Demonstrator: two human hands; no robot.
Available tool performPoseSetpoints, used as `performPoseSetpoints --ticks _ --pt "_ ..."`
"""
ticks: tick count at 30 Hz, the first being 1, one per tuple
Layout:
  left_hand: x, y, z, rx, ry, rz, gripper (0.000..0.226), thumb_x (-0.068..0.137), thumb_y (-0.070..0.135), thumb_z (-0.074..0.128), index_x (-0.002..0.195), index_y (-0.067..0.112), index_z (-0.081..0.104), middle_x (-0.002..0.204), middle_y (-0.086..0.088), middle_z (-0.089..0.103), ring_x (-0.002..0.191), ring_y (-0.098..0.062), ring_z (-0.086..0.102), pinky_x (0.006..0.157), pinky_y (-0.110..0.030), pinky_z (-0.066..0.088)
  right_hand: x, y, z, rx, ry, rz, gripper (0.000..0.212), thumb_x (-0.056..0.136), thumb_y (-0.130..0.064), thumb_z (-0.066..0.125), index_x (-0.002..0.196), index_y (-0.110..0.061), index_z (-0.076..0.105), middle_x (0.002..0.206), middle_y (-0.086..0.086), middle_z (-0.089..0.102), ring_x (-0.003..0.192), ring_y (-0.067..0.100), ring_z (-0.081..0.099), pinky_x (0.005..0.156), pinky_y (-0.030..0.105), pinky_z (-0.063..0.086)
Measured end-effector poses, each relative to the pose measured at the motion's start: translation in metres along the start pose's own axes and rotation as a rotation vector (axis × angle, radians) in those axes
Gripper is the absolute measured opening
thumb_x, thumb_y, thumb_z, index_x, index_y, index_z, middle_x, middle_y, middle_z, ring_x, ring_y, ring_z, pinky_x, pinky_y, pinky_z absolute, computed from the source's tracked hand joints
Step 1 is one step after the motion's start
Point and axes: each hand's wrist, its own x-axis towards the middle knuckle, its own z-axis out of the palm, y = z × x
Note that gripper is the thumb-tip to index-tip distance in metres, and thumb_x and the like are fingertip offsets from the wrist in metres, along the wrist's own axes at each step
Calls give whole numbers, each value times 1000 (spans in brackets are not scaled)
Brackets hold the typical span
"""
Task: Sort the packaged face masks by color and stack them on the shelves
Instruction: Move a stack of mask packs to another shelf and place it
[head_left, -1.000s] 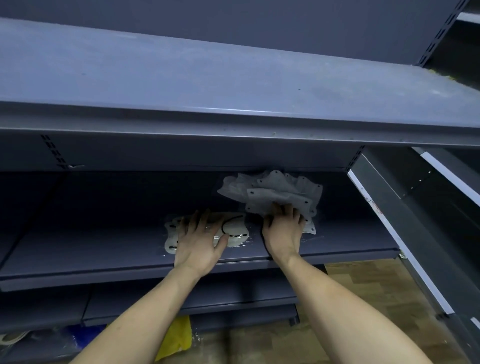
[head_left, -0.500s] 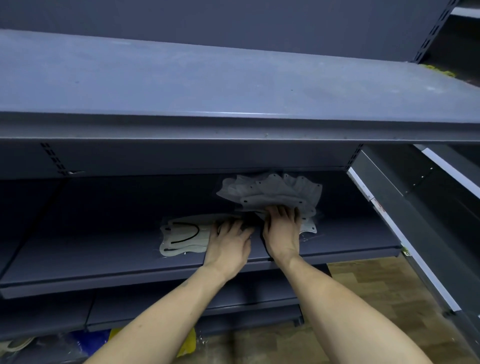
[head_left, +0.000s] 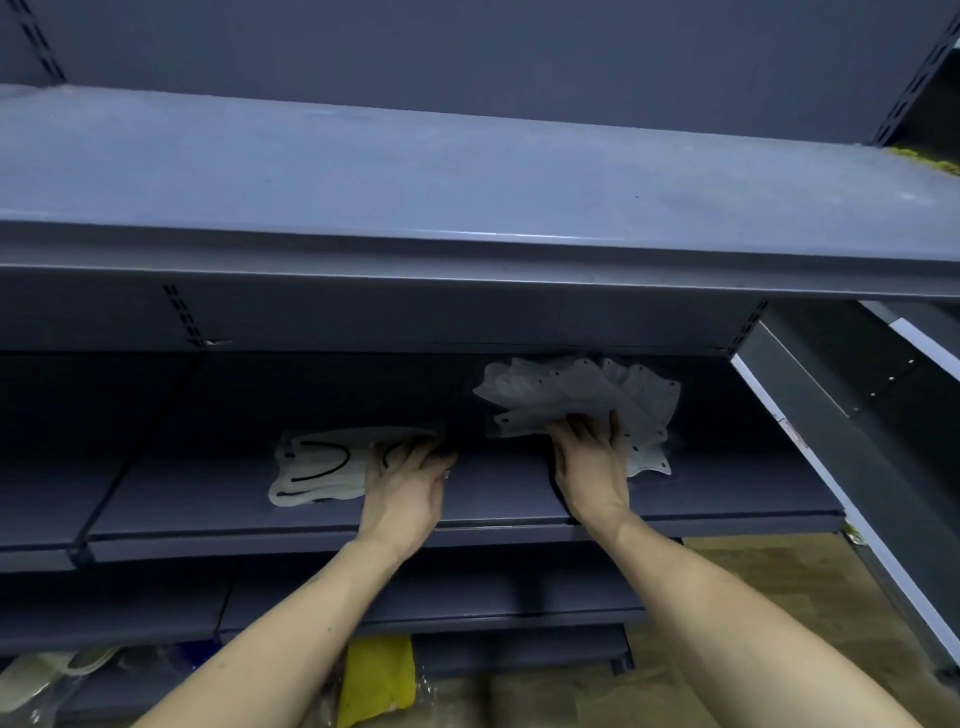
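View: head camera, the only view, looking forward and down into grey metal shelving.
Shelf in use: middle shelf (head_left: 519, 488), under the wide upper shelf (head_left: 467, 171).
White stack: white packaged masks with black ear loops (head_left: 317, 467), flat on the middle shelf, left of centre, long axis running left to right.
Grey stack: grey packaged masks (head_left: 576, 395), fanned out and tilted, toward the right end of the same shelf; a few white edges show under its right side.
Left hand: left hand (head_left: 405, 483) lies palm down, fingers fairly straight, fingertips on the right end of the white stack; it presses, no curl round the packs visible.
Right hand: right hand (head_left: 592, 462) reaches into the near edge of the grey stack; fingers lie on the packs, thumb hidden, so a pinch cannot be confirmed.
Key relation: white stack extends left from the left fingertips; grey stack extends up and back from the right fingertips. Each hand is nearer its own pile; the piles are apart.
Judgement: squaring up both piles; the grey fan needs more gathering.
Below: yellow pack (head_left: 379, 675) and pale items (head_left: 41, 675) low down, near the floor.
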Motion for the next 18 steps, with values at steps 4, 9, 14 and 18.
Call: performPoseSetpoints --ticks 4,9,14,18 --pt "-3 -12 -12 27 15 -38 44 86 16 56 126 30 66 142 -3 54 132 -32 45 116 -61 20 -1 -19 -2 -10 -76 -187 36 72 -2 71 102 -21 71 90 2 70 95 28 65 112 58 31" --pt "1 3 -22 -117 80 103 48 90 18 60 137 21 54 148 -8 46 135 -31 40 113 -49 34 -3 -50 -3 118 -96 -239 34 70 -1 70 98 -20 70 86 1 70 88 28 65 107 48 36" --pt "11 19 -31 -351 170 11 42 100 8 49 140 21 52 131 -7 62 116 -31 58 101 -37 43 6 -60 -17 233 38 -207 30 82 -7 59 110 -14 68 92 6 70 83 32 63 85 38 46" --pt "17 28 -39 -518 188 -132 42 105 18 37 144 30 43 140 -2 55 115 -28 60 88 -37 50 16 -53 -26 201 180 -104 34 95 -30 48 121 -13 63 116 9 63 110 30 54 109 44 30"
